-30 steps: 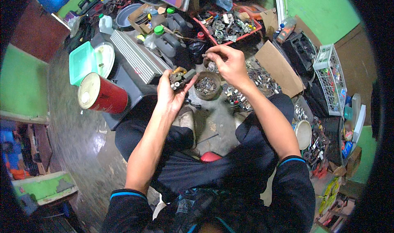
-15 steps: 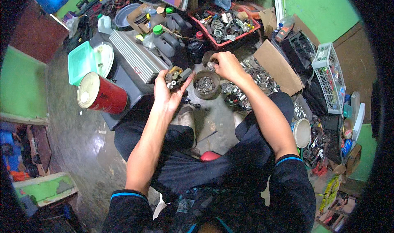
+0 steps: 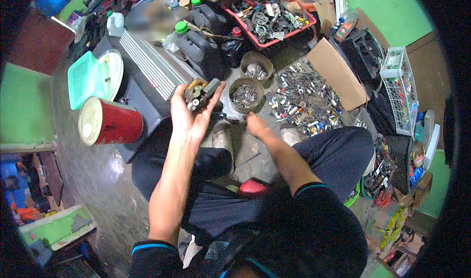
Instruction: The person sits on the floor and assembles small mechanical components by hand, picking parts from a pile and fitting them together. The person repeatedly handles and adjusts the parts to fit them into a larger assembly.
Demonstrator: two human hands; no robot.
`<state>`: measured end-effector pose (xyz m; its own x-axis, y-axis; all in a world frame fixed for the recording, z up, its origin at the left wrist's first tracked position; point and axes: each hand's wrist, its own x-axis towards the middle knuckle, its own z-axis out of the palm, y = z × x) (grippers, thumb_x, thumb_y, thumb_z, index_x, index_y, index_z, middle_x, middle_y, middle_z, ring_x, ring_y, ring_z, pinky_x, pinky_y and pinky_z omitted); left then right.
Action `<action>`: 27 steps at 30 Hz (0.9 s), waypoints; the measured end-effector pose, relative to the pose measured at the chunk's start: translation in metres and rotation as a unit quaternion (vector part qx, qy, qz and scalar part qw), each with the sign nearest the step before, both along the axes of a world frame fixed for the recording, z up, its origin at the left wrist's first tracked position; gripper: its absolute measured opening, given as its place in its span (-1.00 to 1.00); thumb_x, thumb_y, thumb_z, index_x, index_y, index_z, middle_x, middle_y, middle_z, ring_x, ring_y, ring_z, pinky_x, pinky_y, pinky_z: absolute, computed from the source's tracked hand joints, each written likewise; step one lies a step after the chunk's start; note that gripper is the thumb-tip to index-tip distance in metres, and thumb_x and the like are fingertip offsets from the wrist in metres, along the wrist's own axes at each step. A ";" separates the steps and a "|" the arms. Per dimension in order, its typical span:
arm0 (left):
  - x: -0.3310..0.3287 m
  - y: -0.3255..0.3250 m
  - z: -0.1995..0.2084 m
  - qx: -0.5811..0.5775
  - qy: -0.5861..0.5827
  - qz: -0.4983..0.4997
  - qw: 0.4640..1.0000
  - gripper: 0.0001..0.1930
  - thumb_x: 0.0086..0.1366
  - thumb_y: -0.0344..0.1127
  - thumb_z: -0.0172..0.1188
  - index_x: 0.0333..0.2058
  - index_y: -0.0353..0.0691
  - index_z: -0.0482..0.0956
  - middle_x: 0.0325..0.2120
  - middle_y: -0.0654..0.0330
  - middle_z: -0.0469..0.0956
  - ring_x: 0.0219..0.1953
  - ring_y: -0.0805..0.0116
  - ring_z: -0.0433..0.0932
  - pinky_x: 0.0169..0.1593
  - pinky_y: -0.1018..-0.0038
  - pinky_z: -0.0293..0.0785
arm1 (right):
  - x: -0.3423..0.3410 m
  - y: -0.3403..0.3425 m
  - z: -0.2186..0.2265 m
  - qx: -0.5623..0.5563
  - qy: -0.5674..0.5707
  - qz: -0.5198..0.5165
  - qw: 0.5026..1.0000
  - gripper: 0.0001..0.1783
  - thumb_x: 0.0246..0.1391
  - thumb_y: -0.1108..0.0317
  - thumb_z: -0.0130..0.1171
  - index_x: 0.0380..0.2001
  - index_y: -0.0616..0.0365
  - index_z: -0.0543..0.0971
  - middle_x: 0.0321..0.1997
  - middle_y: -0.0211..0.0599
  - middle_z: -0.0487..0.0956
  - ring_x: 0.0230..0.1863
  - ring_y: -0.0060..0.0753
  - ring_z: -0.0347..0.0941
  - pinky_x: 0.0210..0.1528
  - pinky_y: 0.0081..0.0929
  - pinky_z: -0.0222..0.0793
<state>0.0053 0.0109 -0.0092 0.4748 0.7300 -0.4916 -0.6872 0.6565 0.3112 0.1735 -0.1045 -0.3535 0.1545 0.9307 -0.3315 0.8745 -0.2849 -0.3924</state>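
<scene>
My left hand point(image 3: 189, 116) is raised palm up, cupped around a small mechanical part point(image 3: 198, 97). It has a yellowish-brown piece, a grey block and round metal ends; its exact kind is unclear. My right hand point(image 3: 257, 126) is low over the floor, just in front of the nearer round tin point(image 3: 244, 111). Its fingers are drawn together, and whatever they hold is hidden. Small metal bits point(image 3: 244, 94) fill that tin. Directly behind it stands a second round tin point(image 3: 266, 62) with larger metal pieces. To their right spreads a pile of small hardware point(image 3: 304, 99).
A red crate point(image 3: 263, 43) of metal parts stands at the back. A cardboard sheet point(image 3: 336, 74) borders the pile. On the left are a red can point(image 3: 117, 124), a green plastic box point(image 3: 81, 82) and a ribbed metal panel point(image 3: 154, 64). A white basket point(image 3: 396, 91) leans at right.
My right hand has left the farther tin and come down toward me, in front of the nearer one. The left hand, still holding the mechanical part, appears slightly farther left; the view has shifted.
</scene>
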 end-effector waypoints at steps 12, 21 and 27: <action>0.002 0.005 -0.013 -0.015 0.011 -0.019 1.000 -0.61 0.37 -0.21 -0.16 -0.07 -0.51 0.28 -0.03 -0.29 0.36 0.09 -0.35 0.36 0.10 -0.03 0.51 | 0.007 -0.028 -0.004 0.103 0.006 -0.002 0.995 -0.84 -0.08 0.45 0.16 -0.38 0.28 0.56 -0.21 0.00 0.53 -0.25 0.06 0.55 -0.17 -0.12 0.51; -0.026 0.016 -0.010 0.006 -0.039 0.014 0.999 -0.51 0.35 -0.26 -0.18 0.10 -0.58 0.15 0.08 -0.40 0.25 0.12 -0.40 0.31 0.13 -0.01 0.49 | 0.016 0.049 0.103 0.341 0.059 -0.156 0.925 -0.74 -0.04 0.35 0.18 -0.24 0.19 0.49 -0.13 -0.04 0.45 -0.16 0.13 0.48 -0.12 -0.05 0.45; -0.024 0.010 -0.004 0.005 -0.044 0.013 0.999 -0.48 0.36 -0.23 -0.18 0.12 -0.58 0.11 0.11 -0.41 0.22 0.13 -0.39 0.30 0.12 -0.01 0.49 | 0.000 0.036 0.080 0.356 -0.010 -0.029 0.934 -0.76 -0.10 0.43 0.19 -0.27 0.17 0.53 -0.18 -0.11 0.49 -0.12 0.04 0.46 -0.10 -0.17 0.45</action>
<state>-0.0188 0.0211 -0.0128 0.4970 0.7474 -0.4410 -0.7292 0.6352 0.2547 0.1733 -0.0682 -0.2734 0.2110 0.9044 0.3708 0.8746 -0.0053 -0.4849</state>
